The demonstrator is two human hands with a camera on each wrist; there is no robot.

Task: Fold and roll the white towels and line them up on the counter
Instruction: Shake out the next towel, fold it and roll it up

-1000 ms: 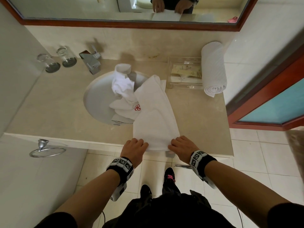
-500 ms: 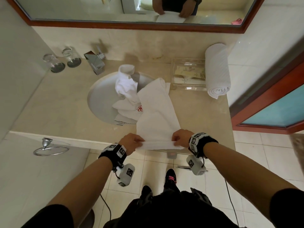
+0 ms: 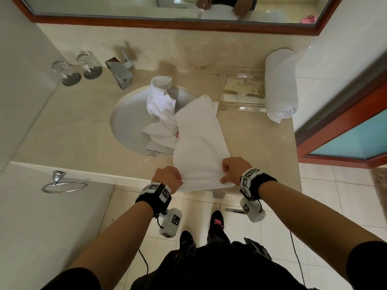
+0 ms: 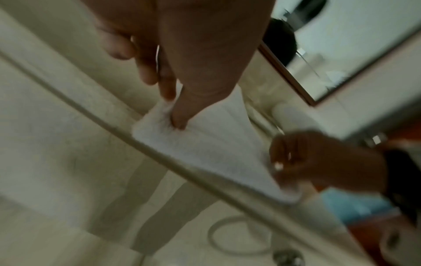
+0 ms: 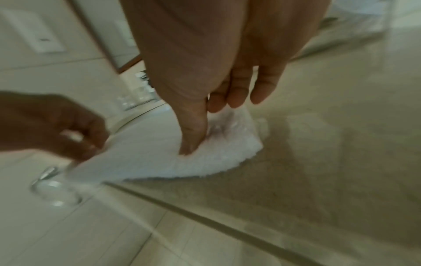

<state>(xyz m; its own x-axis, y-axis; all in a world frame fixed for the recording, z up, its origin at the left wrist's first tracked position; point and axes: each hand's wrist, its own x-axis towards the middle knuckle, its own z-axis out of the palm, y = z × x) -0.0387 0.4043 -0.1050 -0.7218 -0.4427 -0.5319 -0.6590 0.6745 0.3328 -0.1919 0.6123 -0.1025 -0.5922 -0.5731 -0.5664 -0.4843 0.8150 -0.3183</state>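
Folded towel (image 3: 199,143) lies lengthwise on counter (image 3: 62,132), far end over sink (image 3: 129,126) rim, near end overhanging counter front edge. L hand (image 3: 168,176) pinches near-left corner: thumb on top, index under, per L wrist view; other fingers loosely curled. R hand (image 3: 234,169) pinches near-right corner: thumb pressed into cloth, fingers behind and close together, per R wrist view. Near edge raised slightly off counter betw. both hands. Wrist views blurred.

Rolled towel (image 3: 280,84) lies at counter's right end, against wall, spiral end facing viewer. Loose towels (image 3: 161,109) heaped in sink, one w/ red mark. Clear tray (image 3: 240,91) just left of rolled towel, touching or nearly; cannot tell. Tap (image 3: 120,73) behind sink; two glasses (image 3: 79,68) at back left. Towel ring (image 3: 62,183) on cabinet front below.
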